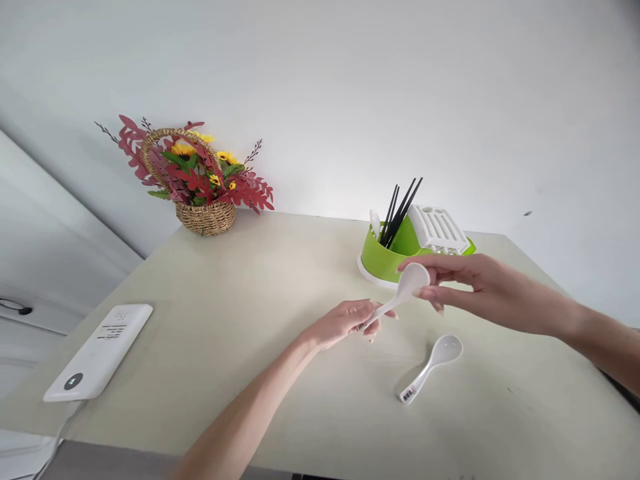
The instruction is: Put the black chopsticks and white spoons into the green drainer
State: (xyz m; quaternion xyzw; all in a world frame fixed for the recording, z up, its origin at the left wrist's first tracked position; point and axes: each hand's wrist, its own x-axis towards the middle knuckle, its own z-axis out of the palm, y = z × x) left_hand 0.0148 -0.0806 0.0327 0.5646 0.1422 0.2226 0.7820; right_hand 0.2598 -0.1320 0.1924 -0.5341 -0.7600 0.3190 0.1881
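Observation:
Both hands hold one white spoon (pixel 411 280) above the table. My left hand (pixel 347 321) is closed around the end of its handle, with thumb on top. At the bowl end, my right hand (pixel 463 283) pinches the spoon's edge between thumb and fingers. A second white spoon (pixel 445 350) lies on the table below my right hand, its handle towards me with a dark printed mark. Just behind the hands stands a green utensil holder (pixel 377 257) on a white base. Black chopsticks (pixel 400 217) and a white spoon (pixel 375 222) stand in its left part.
A white slotted rack (pixel 440 230) sits on the holder's right part. At the back left is a wicker basket (pixel 207 217) of artificial flowers. A white power bank (pixel 103 350) with a cable lies at the table's left edge. A wall closes off the back.

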